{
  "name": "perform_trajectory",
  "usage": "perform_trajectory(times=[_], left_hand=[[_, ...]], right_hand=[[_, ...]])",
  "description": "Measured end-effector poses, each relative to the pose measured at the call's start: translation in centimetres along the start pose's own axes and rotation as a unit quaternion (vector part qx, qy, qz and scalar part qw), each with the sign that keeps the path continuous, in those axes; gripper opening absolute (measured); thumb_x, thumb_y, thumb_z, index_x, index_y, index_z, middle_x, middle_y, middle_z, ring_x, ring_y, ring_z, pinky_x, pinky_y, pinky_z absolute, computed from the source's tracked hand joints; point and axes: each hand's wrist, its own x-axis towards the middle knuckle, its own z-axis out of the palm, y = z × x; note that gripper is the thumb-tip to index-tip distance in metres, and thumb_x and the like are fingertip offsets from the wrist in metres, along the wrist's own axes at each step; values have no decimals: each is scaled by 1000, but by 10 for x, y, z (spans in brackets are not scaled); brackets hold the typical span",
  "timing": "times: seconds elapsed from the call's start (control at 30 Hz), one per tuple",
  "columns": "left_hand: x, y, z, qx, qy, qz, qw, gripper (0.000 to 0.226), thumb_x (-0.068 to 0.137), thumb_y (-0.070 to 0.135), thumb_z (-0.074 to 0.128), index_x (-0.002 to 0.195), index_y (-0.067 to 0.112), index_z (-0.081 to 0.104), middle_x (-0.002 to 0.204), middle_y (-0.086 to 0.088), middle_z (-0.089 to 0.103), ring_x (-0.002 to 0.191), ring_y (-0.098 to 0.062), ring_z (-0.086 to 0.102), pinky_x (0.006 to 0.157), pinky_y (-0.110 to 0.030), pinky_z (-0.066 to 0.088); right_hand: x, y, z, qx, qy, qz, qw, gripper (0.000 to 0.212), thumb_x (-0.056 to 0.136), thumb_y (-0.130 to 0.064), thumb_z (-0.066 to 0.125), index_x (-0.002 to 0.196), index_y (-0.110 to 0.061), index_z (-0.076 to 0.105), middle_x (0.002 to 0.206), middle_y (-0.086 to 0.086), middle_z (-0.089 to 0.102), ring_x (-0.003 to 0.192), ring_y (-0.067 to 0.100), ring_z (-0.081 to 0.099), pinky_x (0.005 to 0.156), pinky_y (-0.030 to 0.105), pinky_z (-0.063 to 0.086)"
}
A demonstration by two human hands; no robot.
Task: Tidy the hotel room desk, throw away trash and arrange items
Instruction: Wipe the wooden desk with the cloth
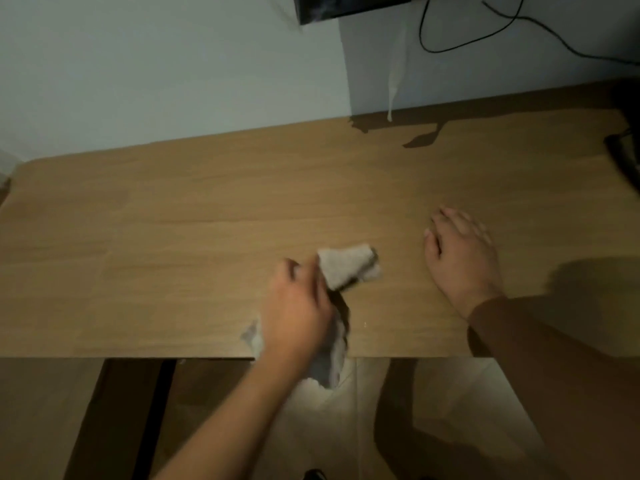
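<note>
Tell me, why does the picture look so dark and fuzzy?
Head view: the light is dim, with dark shadows on the desk at the right edge and by the wall; the left hand and the cloth it grips look smeared; the right hand lies flat and a bit sharper; the desk edges curve, from the wide lens.

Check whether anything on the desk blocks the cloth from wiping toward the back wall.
Nothing visible does. The left hand grips the grey cloth, and the desk behind it lies bare up to the wall.

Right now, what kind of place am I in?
Probably a hotel room or a bedroom: a wooden desk against a plain wall, a wall-mounted screen with a dangling cable, and a cloth.
</note>
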Motion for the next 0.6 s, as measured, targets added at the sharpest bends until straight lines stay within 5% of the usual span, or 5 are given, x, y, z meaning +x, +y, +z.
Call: perform_trajectory(times=[0.17, 0.4, 0.6], left_hand=[[158, -28, -8, 16, 53, -47, 997, 43, 107, 30, 37, 144, 14, 52, 130, -20, 51, 120, -38, 49, 104, -42, 38], [270, 35, 42, 48, 63, -6, 997, 37, 104, 27, 42, 126, 4, 59, 128, -21, 54, 118, -40, 50, 98, -41, 38], [209, 43, 45, 6, 0, 210, 978, 33, 100, 31, 48, 120, 14, 68, 110, -10, 60, 100, -29, 54, 87, -39, 44]], right_hand=[[4, 2, 3, 4, 12, 3, 1000, 42, 103, -28, 41, 135, -5, 56, 147, 15, 49, 138, 31, 40, 118, 45, 25], [10, 6, 7, 0, -7, -4, 1000, 47, 104, -31, 34, 140, -8, 52, 151, 11, 44, 143, 27, 34, 119, 39, 16], [10, 7, 19, 16, 66, -6, 998, 43, 96, -28, 42, 126, -4, 62, 138, 15, 56, 131, 31, 45, 114, 43, 25]])
